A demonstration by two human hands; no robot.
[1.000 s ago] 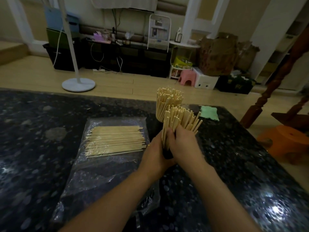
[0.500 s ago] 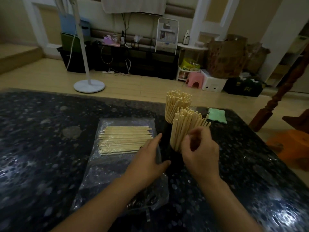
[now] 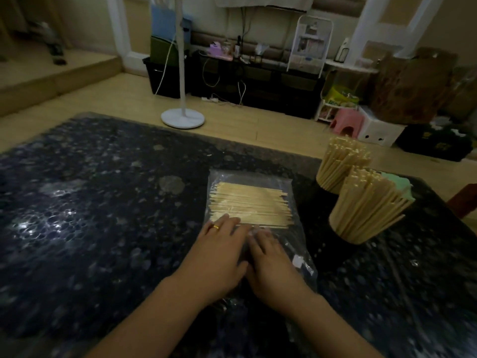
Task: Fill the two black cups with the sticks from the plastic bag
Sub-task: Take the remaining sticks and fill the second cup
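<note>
Two black cups (image 3: 353,235) crammed with sticks, standing near the right edge of the table (image 3: 98,228); a flat layer of sticks (image 3: 249,206) left inside the plastic bag (image 3: 296,244) mid-table. Best to find the bag's near opening, pin the film down, and draw out a small bundle by the ends. Left hand (image 3: 222,257) and right hand (image 3: 271,264) side by side, palms down on the bag, fingers (image 3: 227,222) straight and loosely apart, gripping nothing.

Polished stone, clear plastic, pale wood

Glossy speckled dark tabletop (image 3: 103,228); crinkled transparent plastic bag (image 3: 258,177) at 12 o'clock of the hands; matt wooden sticks (image 3: 247,202).
</note>
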